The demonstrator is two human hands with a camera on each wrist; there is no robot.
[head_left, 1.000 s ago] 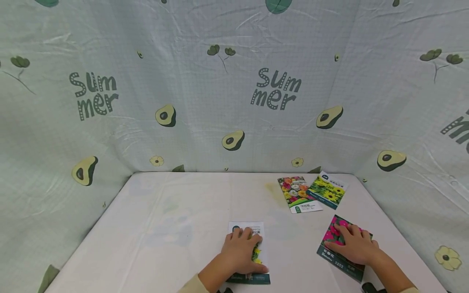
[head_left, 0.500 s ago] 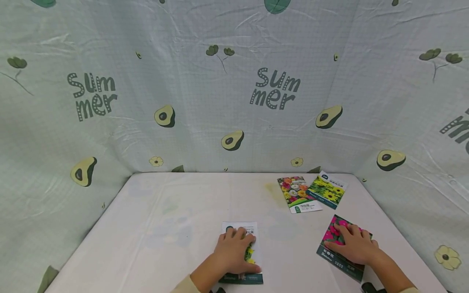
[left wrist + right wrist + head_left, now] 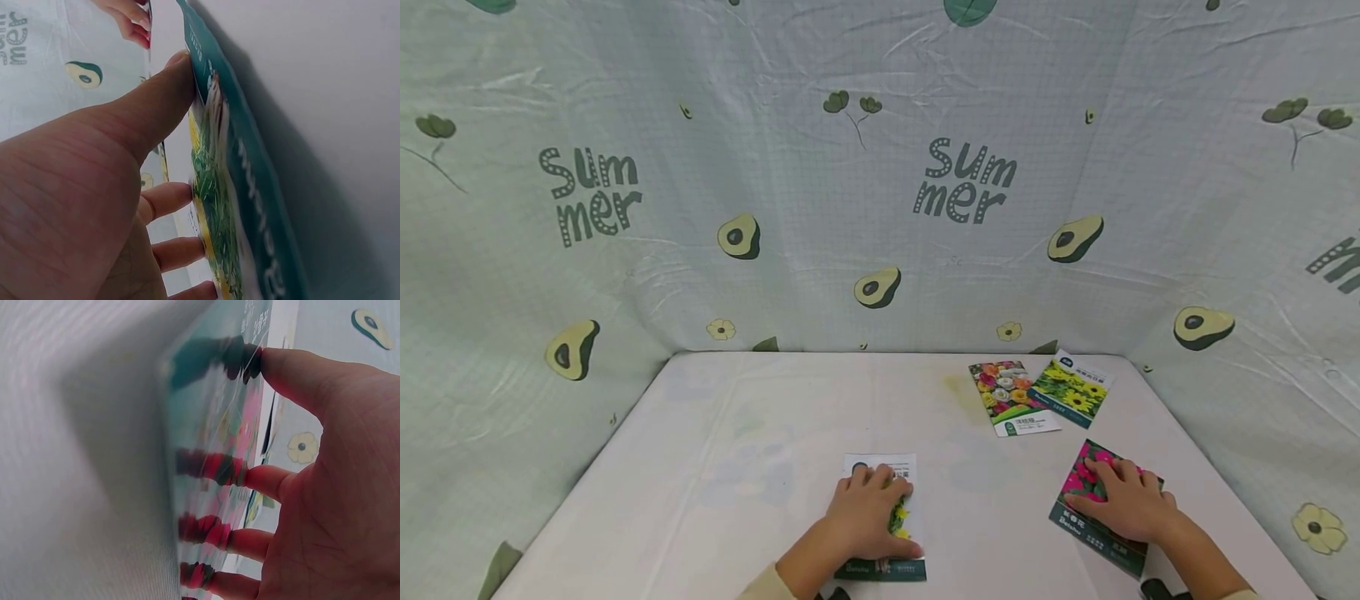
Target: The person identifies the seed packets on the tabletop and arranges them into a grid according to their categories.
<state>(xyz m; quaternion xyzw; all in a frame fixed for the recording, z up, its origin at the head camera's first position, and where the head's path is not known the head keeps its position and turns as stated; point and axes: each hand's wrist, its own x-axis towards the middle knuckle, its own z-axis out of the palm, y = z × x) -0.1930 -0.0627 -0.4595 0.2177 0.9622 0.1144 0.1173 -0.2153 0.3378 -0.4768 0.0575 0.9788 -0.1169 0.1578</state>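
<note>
Near the front middle of the table, my left hand (image 3: 867, 515) rests on a seed packet (image 3: 880, 570) with yellow flowers, a white top and a dark green bottom strip. In the left wrist view, the spread fingertips and thumb press its printed face (image 3: 219, 181), and the palm stands off it. On the right, my right hand (image 3: 1123, 500) lies over a tilted seed packet (image 3: 1090, 527) with pink flowers and a dark green strip. The right wrist view has the fingertips touching that packet's glossy face (image 3: 215, 431), where they are reflected. Each hand hides part of its packet.
Two more seed packets lie at the back right: one with mixed-colour flowers (image 3: 1002, 392), and one with yellow flowers (image 3: 1075, 387) overlapping its right edge. The white-covered table (image 3: 737, 433) meets a printed curtain (image 3: 805, 192) behind and on both sides.
My left hand has slid to the left along the table, with the yellow-flower packet moving under it. The right hand and the other packets have stayed in place.
</note>
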